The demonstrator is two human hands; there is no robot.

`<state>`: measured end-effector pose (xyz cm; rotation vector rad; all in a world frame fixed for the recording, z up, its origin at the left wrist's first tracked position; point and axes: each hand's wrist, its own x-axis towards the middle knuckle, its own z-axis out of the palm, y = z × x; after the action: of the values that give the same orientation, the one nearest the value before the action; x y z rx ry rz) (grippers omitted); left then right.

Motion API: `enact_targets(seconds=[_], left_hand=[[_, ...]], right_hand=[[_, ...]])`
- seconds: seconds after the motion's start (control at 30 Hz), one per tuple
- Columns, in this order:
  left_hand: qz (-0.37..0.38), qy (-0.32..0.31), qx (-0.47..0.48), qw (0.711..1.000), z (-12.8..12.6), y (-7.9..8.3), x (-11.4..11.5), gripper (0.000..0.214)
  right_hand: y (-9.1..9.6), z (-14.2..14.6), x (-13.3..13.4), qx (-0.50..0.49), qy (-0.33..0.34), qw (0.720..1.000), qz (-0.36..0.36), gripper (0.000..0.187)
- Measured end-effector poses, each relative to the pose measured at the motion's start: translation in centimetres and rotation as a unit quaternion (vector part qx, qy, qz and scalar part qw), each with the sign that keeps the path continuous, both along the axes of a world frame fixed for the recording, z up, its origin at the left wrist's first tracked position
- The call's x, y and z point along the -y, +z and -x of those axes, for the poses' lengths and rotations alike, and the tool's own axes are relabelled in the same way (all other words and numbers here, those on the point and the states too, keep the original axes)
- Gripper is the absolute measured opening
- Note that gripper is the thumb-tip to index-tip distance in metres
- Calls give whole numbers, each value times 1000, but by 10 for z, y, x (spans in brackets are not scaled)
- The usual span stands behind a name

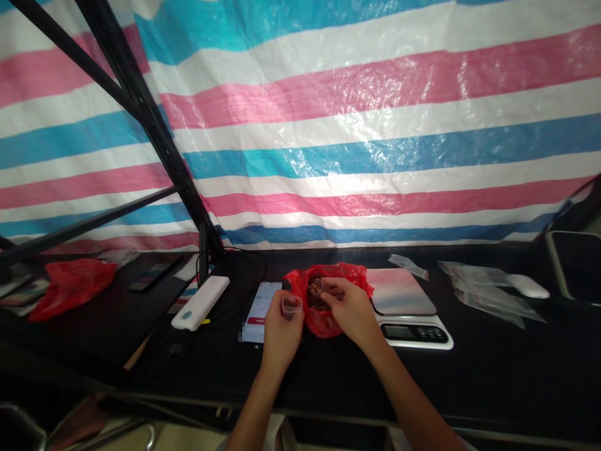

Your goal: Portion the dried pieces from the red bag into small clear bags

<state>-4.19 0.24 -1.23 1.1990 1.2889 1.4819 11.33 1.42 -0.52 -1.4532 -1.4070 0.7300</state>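
While the left hand (283, 326) curls its fingers around a small clear cup (292, 306), the right hand (347, 307) bends its fingertips together at the mouth of a red plastic bag (328, 327); whether they pinch anything cannot be told. Just left of the left fingers lies a phone (264, 303); right of the right fingers, a scale (402, 293). Bare black tabletop (331, 383) runs from below both hands to its near edge. Brown pieces (315, 303) fill the bag beside the right fingertips; the cup's contents are unclear.
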Motion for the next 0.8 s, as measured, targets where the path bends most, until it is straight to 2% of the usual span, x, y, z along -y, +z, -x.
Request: enact_targets(seconds=[0.1, 0.17, 0.33, 0.47, 0.6, 0.7, 0.8], left_hand=[[-48, -31, -66, 996, 0, -3, 3, 13], [-67, -53, -103, 991, 0, -6, 4, 14], [-66, -104, -112, 986, 0, -10, 6, 20], [-65, -92, -115, 987, -2, -11, 5, 26], [-72, -84, -93, 989, -4, -13, 3, 29], [-72, -87, -112, 987, -3, -14, 3, 26], [-77, -52, -136, 986, -1, -16, 3, 23]], right_hand=[[8, -2, 4, -28, 12, 999, -28, 31], [14, -3, 10, -29, 50, 995, -76, 31], [19, 0, 21, 68, 150, 966, -198, 35], [18, 4, 23, 149, 192, 932, -271, 47], [17, 6, 24, 171, 186, 914, -318, 53], [18, 4, 25, 167, 174, 909, -339, 51], [22, -4, 23, 146, 98, 918, -355, 43]])
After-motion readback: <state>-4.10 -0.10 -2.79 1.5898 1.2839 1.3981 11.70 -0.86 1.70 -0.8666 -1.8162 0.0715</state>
